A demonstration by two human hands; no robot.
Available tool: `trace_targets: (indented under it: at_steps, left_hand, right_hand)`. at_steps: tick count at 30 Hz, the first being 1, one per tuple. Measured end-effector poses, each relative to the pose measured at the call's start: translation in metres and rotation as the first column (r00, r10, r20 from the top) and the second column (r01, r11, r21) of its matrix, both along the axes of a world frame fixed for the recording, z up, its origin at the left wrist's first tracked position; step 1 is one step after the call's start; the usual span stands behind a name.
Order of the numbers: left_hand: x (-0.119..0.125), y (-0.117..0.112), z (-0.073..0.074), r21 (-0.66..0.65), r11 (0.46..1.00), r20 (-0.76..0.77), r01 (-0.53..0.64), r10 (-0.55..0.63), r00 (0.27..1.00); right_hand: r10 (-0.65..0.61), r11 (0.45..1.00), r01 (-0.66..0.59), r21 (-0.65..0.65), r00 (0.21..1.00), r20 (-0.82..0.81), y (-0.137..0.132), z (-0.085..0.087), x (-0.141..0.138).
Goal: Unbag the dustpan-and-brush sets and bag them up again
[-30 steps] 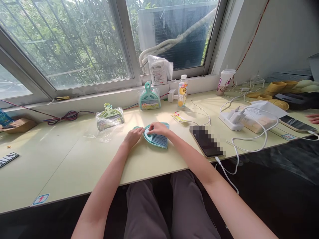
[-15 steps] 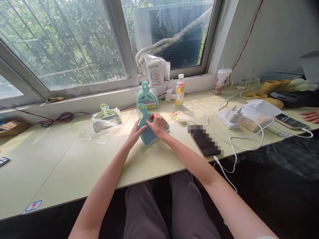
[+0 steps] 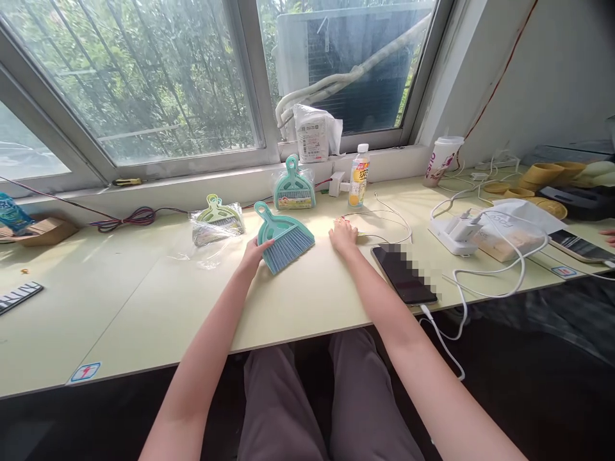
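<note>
My left hand [image 3: 255,255] pinches the left edge of a teal mini dustpan [image 3: 277,224], thumb on its front. A small brush with grey-blue bristles [image 3: 289,248] is nested in the dustpan, and the set leans upright with its handle at the upper left. To its right, my right hand [image 3: 344,235] lies palm down on the table, fingers extended over a small printed card, which it mostly covers. Behind stands another teal dustpan set [image 3: 294,186] with a yellow label, in clear wrap. A green dustpan set [image 3: 217,214] in clear plastic lies to the left.
A dark phone [image 3: 401,272] with a cable lies right of my right arm. Farther back are a juice bottle [image 3: 359,176], a paper cup [image 3: 442,161] and a white power strip [image 3: 454,238]. A cardboard box [image 3: 45,232] is at the left; another person's hand [image 3: 609,238] shows far right.
My right hand has left the dustpan set and moved right onto the printed card. The set, held by my left hand alone, has turned to show its bristles. The view has shifted left.
</note>
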State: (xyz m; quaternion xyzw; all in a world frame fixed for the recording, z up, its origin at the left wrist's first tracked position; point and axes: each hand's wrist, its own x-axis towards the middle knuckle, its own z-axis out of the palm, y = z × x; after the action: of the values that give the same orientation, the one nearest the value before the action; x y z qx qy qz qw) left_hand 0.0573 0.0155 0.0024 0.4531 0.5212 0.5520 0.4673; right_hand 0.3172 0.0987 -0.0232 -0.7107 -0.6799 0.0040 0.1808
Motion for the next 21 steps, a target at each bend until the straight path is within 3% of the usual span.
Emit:
trace_targets:
  at_steps: [9, 13, 17, 19, 21]
  left_hand:
    - [-0.01, 0.006, -0.009, -0.031, 0.999, 0.027, -0.025, 0.026, 0.999]
    - [-0.016, 0.011, -0.014, -0.042, 0.998, 0.03, -0.051, 0.052, 0.998]
    - [-0.015, 0.01, -0.016, -0.075, 0.997, 0.052, 0.006, -0.002, 0.999]
    - [-0.011, 0.008, -0.015, -0.08, 0.995, 0.077, 0.057, -0.051, 0.996]
    - [-0.006, 0.007, -0.014, -0.058, 0.99, 0.11, 0.13, -0.123, 0.986]
  right_hand:
    - [0.072, 0.995, -0.074, 0.069, 0.997, 0.022, -0.001, 0.005, -0.003]
    - [0.101, 0.989, -0.085, 0.119, 0.986, -0.134, 0.001, 0.007, -0.003]
    - [0.2, 0.954, -0.055, 0.295, 0.849, -0.49, -0.012, 0.022, -0.02]
    - [0.319, 0.913, -0.093, 0.398, 0.77, -0.553, -0.025, 0.03, -0.035]
    - [0.463, 0.861, -0.214, 0.461, 0.705, -0.537, -0.041, 0.036, -0.053]
